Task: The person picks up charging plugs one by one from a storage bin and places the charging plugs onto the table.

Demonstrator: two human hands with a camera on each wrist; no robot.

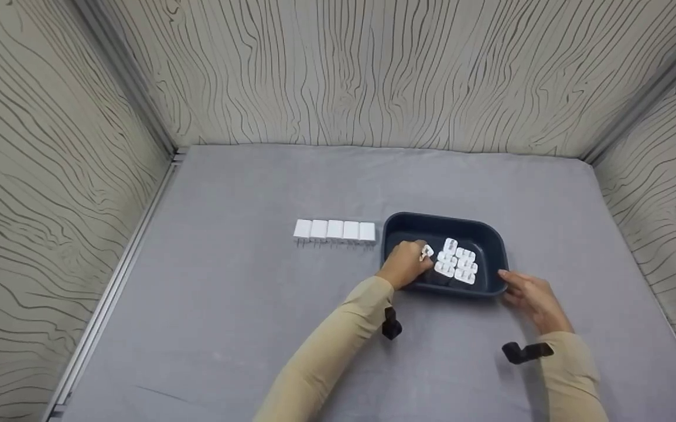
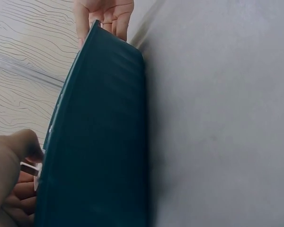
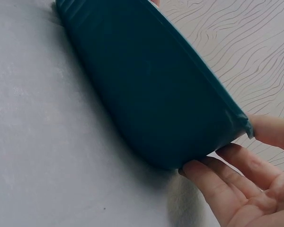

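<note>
My left hand (image 1: 405, 264) reaches into the left part of a dark blue-green plastic basin (image 1: 446, 220) and pinches a white plug adapter (image 1: 427, 252). In the left wrist view, a metal prong (image 2: 29, 169) shows between the thumb and fingers, while the basin wall hides part of the adapter. At the basin's right end, my right hand (image 1: 534, 299) holds the near corner. The right wrist view has its thumb (image 3: 272, 131) at the rim and its fingers (image 3: 215, 182) against the underside. Several more white plug adapters (image 1: 456, 262) lie grouped inside the basin, prongs up.
Just left of the basin, several white plug adapters (image 1: 303, 228) stand side by side in a straight row, prongs towards me. A grey cloth (image 1: 226, 328) covers the table. Wood-patterned panels (image 1: 361, 70) enclose the back and both sides.
</note>
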